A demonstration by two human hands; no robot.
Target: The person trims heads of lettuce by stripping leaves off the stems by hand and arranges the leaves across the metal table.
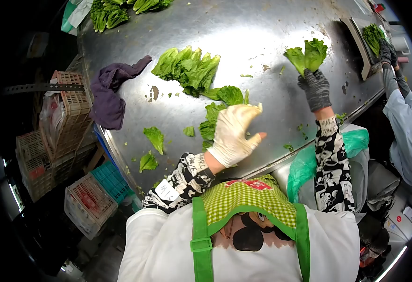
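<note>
My right hand (pixel 315 89), in a dark grey knitted glove, grips a small bunch of green lettuce (pixel 308 54) by its lower end over the metal table. In a whitish glove, my left hand (pixel 234 134) hovers near the table's front edge, its thumb apart from the fingers and nothing visible between them. Loose lettuce leaves (pixel 210 120) lie beside and partly behind the left hand. Farther back rests a row of lettuce heads (pixel 187 68), pale stem ends turned away from me.
A purple cloth (pixel 111 94) lies at the table's left edge. More greens (pixel 107 14) sit at the far left. Plastic crates (pixel 91 199) stand below on the left, and a green plastic bag (pixel 300 164) at front right. A co-worker's gloved hands (pixel 388 51) touch greens on a scale (pixel 363 47).
</note>
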